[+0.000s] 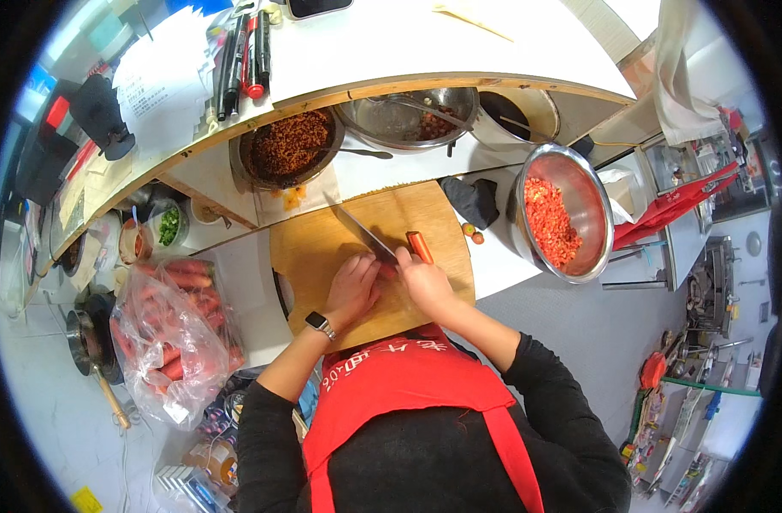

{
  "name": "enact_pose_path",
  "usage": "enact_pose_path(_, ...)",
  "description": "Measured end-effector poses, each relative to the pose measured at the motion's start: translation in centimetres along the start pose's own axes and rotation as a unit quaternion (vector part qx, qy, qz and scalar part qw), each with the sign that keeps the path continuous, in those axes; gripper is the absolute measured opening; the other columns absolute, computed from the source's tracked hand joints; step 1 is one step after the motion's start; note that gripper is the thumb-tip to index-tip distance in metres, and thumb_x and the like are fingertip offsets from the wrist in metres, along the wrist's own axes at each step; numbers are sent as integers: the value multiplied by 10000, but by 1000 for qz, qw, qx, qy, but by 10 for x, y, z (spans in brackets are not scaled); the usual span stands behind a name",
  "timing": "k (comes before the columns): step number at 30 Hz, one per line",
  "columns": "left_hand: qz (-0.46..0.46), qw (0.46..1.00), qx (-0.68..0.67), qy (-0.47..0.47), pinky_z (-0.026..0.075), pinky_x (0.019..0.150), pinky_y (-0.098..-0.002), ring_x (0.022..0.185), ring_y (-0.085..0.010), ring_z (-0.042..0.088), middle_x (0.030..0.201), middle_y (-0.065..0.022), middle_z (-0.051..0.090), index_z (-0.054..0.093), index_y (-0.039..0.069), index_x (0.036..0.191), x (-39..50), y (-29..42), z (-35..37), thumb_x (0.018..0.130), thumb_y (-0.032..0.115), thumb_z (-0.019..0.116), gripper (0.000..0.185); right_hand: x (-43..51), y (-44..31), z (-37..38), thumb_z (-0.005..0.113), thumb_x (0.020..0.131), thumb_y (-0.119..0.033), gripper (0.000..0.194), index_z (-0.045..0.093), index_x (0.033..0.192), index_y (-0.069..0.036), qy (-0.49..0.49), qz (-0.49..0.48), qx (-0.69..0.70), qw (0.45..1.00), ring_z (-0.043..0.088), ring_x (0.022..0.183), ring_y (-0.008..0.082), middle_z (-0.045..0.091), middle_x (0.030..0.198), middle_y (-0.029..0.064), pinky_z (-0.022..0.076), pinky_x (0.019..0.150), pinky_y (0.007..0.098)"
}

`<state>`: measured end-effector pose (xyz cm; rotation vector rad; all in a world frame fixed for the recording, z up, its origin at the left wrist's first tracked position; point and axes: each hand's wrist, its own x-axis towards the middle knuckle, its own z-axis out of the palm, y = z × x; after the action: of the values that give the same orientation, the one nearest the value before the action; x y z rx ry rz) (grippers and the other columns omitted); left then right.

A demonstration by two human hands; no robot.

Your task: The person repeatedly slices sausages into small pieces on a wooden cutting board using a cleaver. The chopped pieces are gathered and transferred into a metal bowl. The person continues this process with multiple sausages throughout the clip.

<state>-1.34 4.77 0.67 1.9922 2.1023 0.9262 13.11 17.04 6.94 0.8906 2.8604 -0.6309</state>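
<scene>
My right hand grips the handle end of a kitchen knife, whose blade points up and left over a round wooden cutting board. Close on its left, my left hand rests low over the board with the fingers bent towards the blade; reddish pieces lie between the hands, partly hidden. Whether the left fingers hold any of them is unclear. A cut length of carrot lies just beyond my right hand. Two small round end pieces are off the board's right edge, near a crumpled dark cloth.
At the right stands a steel bowl of chopped orange-red pieces. A clear plastic bag of carrots sits at the left. Under the shelf edge are a pan of chili sauce, a metal bowl and a pot.
</scene>
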Motion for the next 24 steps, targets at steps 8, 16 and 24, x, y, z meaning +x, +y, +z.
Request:
enact_pose_path(8, -13, 1000, 8, 17, 467, 972, -440, 1125, -353, 536, 1201, -157, 574, 584, -14, 1146, -5, -1, 6, 753, 86, 659, 412, -17, 6, -5, 537, 962, -165, 163, 449, 1029, -45, -2, -7, 25, 1000, 654, 708, 432, 646, 769, 228, 516, 622, 536)
enact_pose_path(16, -25, 1000, 9, 10, 430, 957, -463, 1123, -345, 531, 1202, -143, 577, 584, 15, 1148, 3, 1, -6, 762, 76, 648, 396, -4, 23, -12, 530, 980, -202, 216, 430, 1068, -31, 67, -2, 125, 990, 639, 722, 472, 635, 743, 257, 492, 624, 544)
enact_pose_path(24, 18, 999, 27, -14, 406, 971, -465, 1139, -326, 521, 1189, -127, 576, 630, 52, 1077, 29, 8, -7, 801, 131, 654, 288, -26, 57, -38, 558, 968, -171, 313, 424, 1194, 0, 103, 97, 214, 967, 631, 705, 485, 627, 725, 284, 483, 596, 547)
